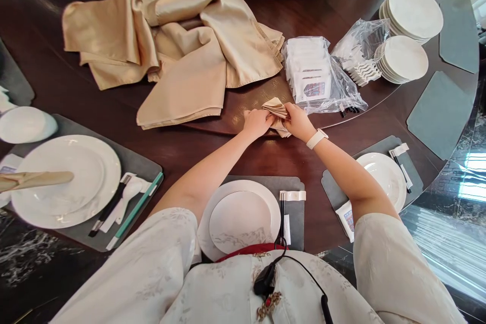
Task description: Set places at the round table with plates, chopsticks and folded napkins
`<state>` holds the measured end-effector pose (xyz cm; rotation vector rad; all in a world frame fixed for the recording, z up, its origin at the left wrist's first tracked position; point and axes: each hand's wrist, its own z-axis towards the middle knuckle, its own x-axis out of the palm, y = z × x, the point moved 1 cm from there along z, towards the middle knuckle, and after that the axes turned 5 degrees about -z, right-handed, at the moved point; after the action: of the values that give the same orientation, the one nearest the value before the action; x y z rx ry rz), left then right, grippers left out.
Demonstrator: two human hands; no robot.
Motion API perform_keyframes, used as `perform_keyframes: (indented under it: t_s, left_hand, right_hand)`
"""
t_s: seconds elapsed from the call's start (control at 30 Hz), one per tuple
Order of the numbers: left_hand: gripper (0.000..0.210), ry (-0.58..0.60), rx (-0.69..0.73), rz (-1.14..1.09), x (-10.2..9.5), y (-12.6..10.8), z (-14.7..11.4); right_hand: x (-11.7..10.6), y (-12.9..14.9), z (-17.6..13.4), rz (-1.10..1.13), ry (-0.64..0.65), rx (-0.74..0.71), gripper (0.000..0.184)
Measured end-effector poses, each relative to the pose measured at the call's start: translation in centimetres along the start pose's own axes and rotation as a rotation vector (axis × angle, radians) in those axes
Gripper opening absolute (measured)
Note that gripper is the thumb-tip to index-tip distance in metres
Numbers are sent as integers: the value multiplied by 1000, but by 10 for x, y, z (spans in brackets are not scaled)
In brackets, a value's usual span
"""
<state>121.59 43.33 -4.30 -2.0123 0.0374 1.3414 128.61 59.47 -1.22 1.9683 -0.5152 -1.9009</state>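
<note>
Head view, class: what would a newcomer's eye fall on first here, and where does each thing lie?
Probably the big heap of gold cloths, spread over the dark table at the upper left. Next, near the centre, the left hand and right hand hold a small pleated cloth. At the upper right stand two stacks of white plates.

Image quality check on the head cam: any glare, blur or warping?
Head view: strong glare on the glossy floor at right, softer sheen on the dark tabletop, glints on the plastic wrapping; head view: apparent wide-angle stretch toward the edges, as on the large plate at left; head view: left hand, right hand and the folded cloth they hold look fairly sharp, no obvious motion blur.
</note>
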Motion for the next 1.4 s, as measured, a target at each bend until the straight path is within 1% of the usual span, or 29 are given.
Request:
perform_keyframes:
  t_s: [0.13, 0.23, 0.33, 0.4, 0.43, 0.5, 0.6, 0.67, 0.73, 0.8, 0.93, 1.0, 1.03, 1.13, 1.2, 1.3, 1.4]
  left_hand:
    - [34, 40, 114, -85, -1, 16, -2]
    - [23, 49, 255, -97, 0, 30, -13]
    - [16, 66, 415, -57, 3, 38, -25]
    - [17, 72, 472, -35, 5, 40, -29]
    - [19, 71, 477, -38, 5, 41, -29]
    - [20, 69, 442, -76, 5, 41, -27]
    - [24, 51, 336, -149, 5, 39, -19]
    - [28, 26, 285, -167, 5, 35, -15]
    - [31, -2, 248, -153, 5, 30, -12]
    - [34, -22, 210, -115, 6, 25, -11]
    - [40, -16, 204, -22, 7, 14, -12]
    - [44, -8, 202, 32, 6, 7, -11]
    - [45, -4, 186, 58, 5, 5, -10]
    - [47, 13, 82, 103, 0, -3, -4]
    - [44, 35, -4, 101, -5, -7, 1]
    - [37, 71, -151, 72, -14, -11, 9]
    - [35, 86, -314, 21, -23, -12, 16]
  right_hand:
    - [4, -3, -2, -7, -1, 32, 23]
    - [8, -5, -4, -7, -11, 61, 23]
    - [13, -5, -7, -17, -22, 56, 36]
    - [17, -5, -11, -19, -26, 24, 46]
    - [19, -5, -13, -22, -24, 5, 50]
    - [21, -7, -17, -37, -10, -29, 57]
    - [22, -12, -22, -55, 19, -77, 62]
    - [22, -16, -23, -49, 31, -104, 63]
    - [22, -19, -23, -23, 25, -109, 60]
    - [20, -19, -20, 27, 4, -64, 51]
    - [16, -16, -9, 121, -43, 154, 26]
    - [13, -11, -5, 132, -67, 221, 23]
    - [12, -8, -4, 127, -77, 227, 23]
    - [9, 0, -5, 76, -75, 155, 22]
    - [8, 3, -10, 42, -68, 62, 28]
    - [10, 3, -17, 30, -63, -59, 39]
    - [15, -2, -22, -1, -60, -121, 39]
